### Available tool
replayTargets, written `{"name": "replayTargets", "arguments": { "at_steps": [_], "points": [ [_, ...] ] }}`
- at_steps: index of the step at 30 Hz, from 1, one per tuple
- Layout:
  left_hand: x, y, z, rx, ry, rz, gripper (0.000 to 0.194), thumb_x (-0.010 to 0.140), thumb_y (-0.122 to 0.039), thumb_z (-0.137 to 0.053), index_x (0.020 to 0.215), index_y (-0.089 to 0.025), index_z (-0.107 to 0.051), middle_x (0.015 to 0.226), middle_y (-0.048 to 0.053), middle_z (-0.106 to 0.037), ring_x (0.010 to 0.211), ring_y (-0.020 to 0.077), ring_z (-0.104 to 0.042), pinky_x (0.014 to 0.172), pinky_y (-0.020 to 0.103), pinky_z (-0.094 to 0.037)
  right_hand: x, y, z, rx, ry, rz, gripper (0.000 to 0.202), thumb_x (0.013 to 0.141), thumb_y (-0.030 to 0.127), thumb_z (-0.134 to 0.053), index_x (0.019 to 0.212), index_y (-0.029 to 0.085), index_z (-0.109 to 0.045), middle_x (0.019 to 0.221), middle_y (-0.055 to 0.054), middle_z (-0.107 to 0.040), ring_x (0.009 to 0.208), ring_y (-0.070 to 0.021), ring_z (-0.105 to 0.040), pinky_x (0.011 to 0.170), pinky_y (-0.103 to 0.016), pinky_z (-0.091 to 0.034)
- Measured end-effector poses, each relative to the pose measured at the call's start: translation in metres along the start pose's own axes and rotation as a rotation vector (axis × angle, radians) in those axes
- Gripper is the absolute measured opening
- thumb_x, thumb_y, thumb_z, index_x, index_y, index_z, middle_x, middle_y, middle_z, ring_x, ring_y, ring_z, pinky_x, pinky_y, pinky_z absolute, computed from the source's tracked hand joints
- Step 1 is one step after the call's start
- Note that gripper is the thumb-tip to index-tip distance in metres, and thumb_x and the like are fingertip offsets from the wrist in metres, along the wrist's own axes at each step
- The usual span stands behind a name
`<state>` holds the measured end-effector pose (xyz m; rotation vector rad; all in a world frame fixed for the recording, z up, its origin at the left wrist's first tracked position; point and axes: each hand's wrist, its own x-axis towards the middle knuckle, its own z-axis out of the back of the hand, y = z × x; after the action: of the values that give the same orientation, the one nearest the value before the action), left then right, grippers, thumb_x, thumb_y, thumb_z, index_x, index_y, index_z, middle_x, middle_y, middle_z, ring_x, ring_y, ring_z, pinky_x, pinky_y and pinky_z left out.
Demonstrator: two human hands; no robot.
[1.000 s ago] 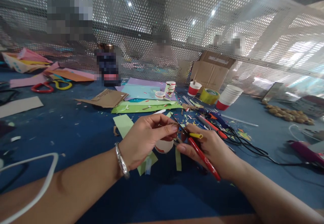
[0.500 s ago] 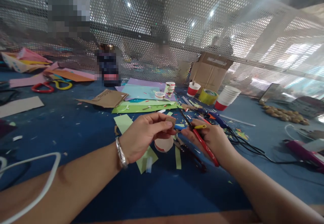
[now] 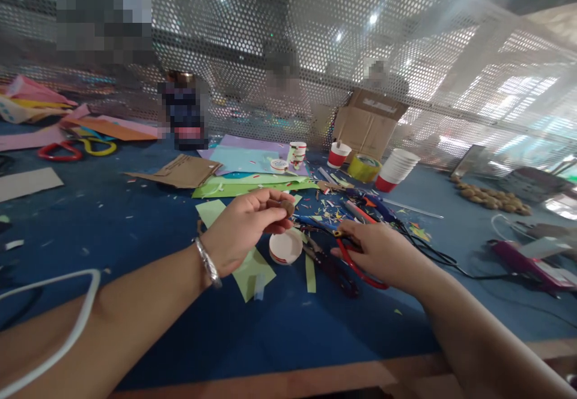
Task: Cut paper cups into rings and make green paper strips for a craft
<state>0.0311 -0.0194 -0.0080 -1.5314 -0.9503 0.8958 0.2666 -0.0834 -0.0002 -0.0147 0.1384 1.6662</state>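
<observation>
My left hand, with a silver bangle at the wrist, pinches a small brown cardboard piece between thumb and fingers. In my right hand is a pair of scissors with red handles. Its dark blades point left, towards the left hand; whether they touch the cardboard I cannot tell. Just below the left fingertips, a shallow white cut cup with a red stripe rests on the table. Dark-handled pliers lie between that cup and the scissors. Light green paper is partly hidden under my left hand.
Coloured sheets, folded brown cardboard and yellow tape lie farther back. Stacked paper cups stand right of the tape. Black cables cross the right side near a purple tool. Paper scraps litter the blue table.
The scissors have swung from pointing up and left to lying flatter, their blades now aimed at my left hand. The brown piece has turned in my left fingers. The view has shifted slightly.
</observation>
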Motion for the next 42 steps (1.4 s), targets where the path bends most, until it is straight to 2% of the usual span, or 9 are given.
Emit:
{"name": "replayTargets", "arguments": {
  "at_steps": [8, 13, 16, 19, 27, 31, 34, 37, 42],
  "points": [
    [0.004, 0.001, 0.003, 0.081, -0.015, -0.065, 0.013, 0.083, -0.017, -0.062, 0.096, -0.017, -0.065, 0.082, -0.001, -0.064, 0.071, 0.0114, -0.062, 0.068, 0.026, -0.047, -0.023, -0.012, 0.003, 0.031, 0.056, 0.005, 0.042, 0.090, 0.028, -0.053, 0.130, 0.028, -0.066, 0.098, -0.005, -0.078, 0.082, -0.0242, -0.071, 0.066, -0.029, -0.043],
    [0.003, -0.002, 0.005, 0.075, -0.022, -0.049, 0.022, 0.083, -0.020, -0.066, 0.104, -0.015, -0.068, 0.083, 0.000, -0.064, 0.072, 0.0105, -0.059, 0.070, 0.025, -0.047, -0.034, -0.018, 0.006, 0.002, 0.077, -0.003, 0.053, 0.091, 0.028, -0.055, 0.144, 0.027, -0.057, 0.082, -0.002, -0.075, 0.064, -0.0185, -0.065, 0.055, -0.027, -0.037],
    [0.002, -0.004, 0.011, 0.153, 0.034, -0.031, 0.029, 0.082, -0.026, -0.070, 0.109, -0.015, -0.070, 0.081, 0.000, -0.066, 0.070, 0.0109, -0.057, 0.068, 0.026, -0.046, -0.039, -0.019, 0.009, 0.002, 0.073, -0.006, 0.048, 0.092, 0.032, -0.058, 0.140, 0.029, -0.060, 0.075, 0.001, -0.072, 0.063, -0.0182, -0.064, 0.056, -0.027, -0.038],
    [0.002, -0.006, 0.018, 0.372, 0.133, -0.049, 0.024, 0.083, -0.032, -0.071, 0.101, -0.017, -0.073, 0.084, 0.003, -0.073, 0.075, 0.0147, -0.063, 0.070, 0.028, -0.047, -0.041, -0.017, 0.013, 0.000, 0.010, 0.004, 0.040, 0.093, 0.037, -0.058, 0.133, 0.030, -0.065, 0.084, -0.001, -0.074, 0.071, -0.0195, -0.068, 0.060, -0.028, -0.043],
    [-0.008, -0.014, 0.012, 0.972, 0.233, -0.347, 0.014, 0.081, -0.024, -0.069, 0.088, -0.021, -0.080, 0.083, 0.002, -0.073, 0.073, 0.0164, -0.064, 0.066, 0.029, -0.045, -0.019, 0.004, 0.020, 0.099, -0.130, 0.165, 0.031, 0.094, 0.040, -0.059, 0.121, 0.028, -0.070, 0.091, 0.000, -0.075, 0.076, -0.0182, -0.070, 0.062, -0.028, -0.047],
    [-0.011, -0.020, 0.013, 0.947, 0.261, -0.287, 0.019, 0.087, -0.034, -0.065, 0.081, -0.022, -0.079, 0.077, 0.000, -0.074, 0.072, 0.0163, -0.066, 0.065, 0.028, -0.046, -0.011, 0.007, 0.020, 0.140, -0.154, 0.233, 0.030, 0.095, 0.039, -0.060, 0.120, 0.027, -0.070, 0.089, 0.000, -0.075, 0.073, -0.0161, -0.069, 0.061, -0.026, -0.047],
    [-0.008, -0.022, 0.017, 0.884, 0.292, -0.163, 0.024, 0.091, -0.038, -0.059, 0.089, -0.023, -0.078, 0.084, 0.000, -0.077, 0.077, 0.0172, -0.069, 0.068, 0.028, -0.049, -0.011, 0.008, 0.019, 0.197, -0.178, 0.268, 0.025, 0.095, 0.038, -0.060, 0.114, 0.026, -0.071, 0.087, 0.001, -0.074, 0.070, -0.0143, -0.067, 0.061, -0.025, -0.047],
    [-0.004, -0.021, 0.021, 0.983, 0.227, -0.239, 0.021, 0.086, -0.031, -0.063, 0.102, -0.024, -0.075, 0.103, 0.002, -0.076, 0.092, 0.0205, -0.067, 0.075, 0.030, -0.050, -0.009, 0.012, 0.017, 0.233, -0.196, 0.370, 0.019, 0.098, 0.032, -0.058, 0.108, 0.023, -0.072, 0.092, -0.001, -0.073, 0.078, -0.0152, -0.067, 0.069, -0.026, -0.048],
    [-0.002, -0.016, 0.028, 0.993, 0.349, -0.195, 0.061, 0.076, -0.038, -0.074, 0.133, -0.029, -0.057, 0.128, 0.005, -0.065, 0.112, 0.0264, -0.060, 0.090, 0.038, -0.050, 0.004, 0.026, 0.009, 0.199, -0.174, 0.543, 0.020, 0.100, 0.027, -0.054, 0.105, 0.018, -0.071, 0.093, -0.005, -0.070, 0.087, -0.0191, -0.065, 0.078, -0.031, -0.048]
  ]
}}
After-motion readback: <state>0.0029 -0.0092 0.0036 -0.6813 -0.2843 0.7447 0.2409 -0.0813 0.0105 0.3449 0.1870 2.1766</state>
